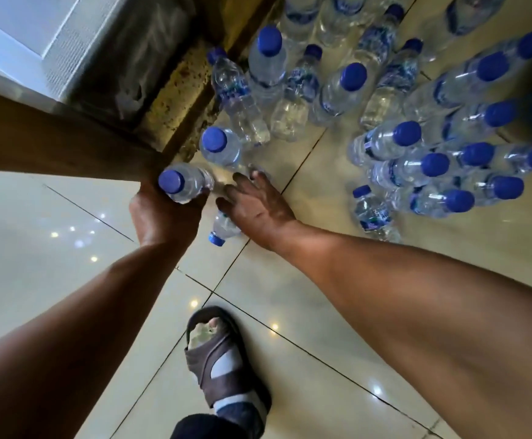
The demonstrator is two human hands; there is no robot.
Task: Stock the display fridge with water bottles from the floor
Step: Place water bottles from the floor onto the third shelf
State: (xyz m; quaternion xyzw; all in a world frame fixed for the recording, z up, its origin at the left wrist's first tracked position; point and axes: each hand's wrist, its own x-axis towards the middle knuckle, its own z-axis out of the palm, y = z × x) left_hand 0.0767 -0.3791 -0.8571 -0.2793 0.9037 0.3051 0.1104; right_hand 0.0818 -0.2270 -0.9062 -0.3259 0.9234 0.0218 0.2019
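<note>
Small bottle (224,229) half beneath right hand (255,205)

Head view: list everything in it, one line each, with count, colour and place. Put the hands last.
water bottles: roughly twenty, clear with blue caps, standing and lying on the floor, centre to top right
held bottle: one, clear with a blue cap, in the left hand
lying bottle: one, clear with a blue cap, under the right hand
floor: cream glossy tiles, throughout
white unit: one, white, likely the fridge, top left
sandal: one, brown-grey, worn over a sock, bottom centre
left hand: one, grips the held bottle, centre left
right hand: one, fingers spread over the lying bottle, centre
</note>
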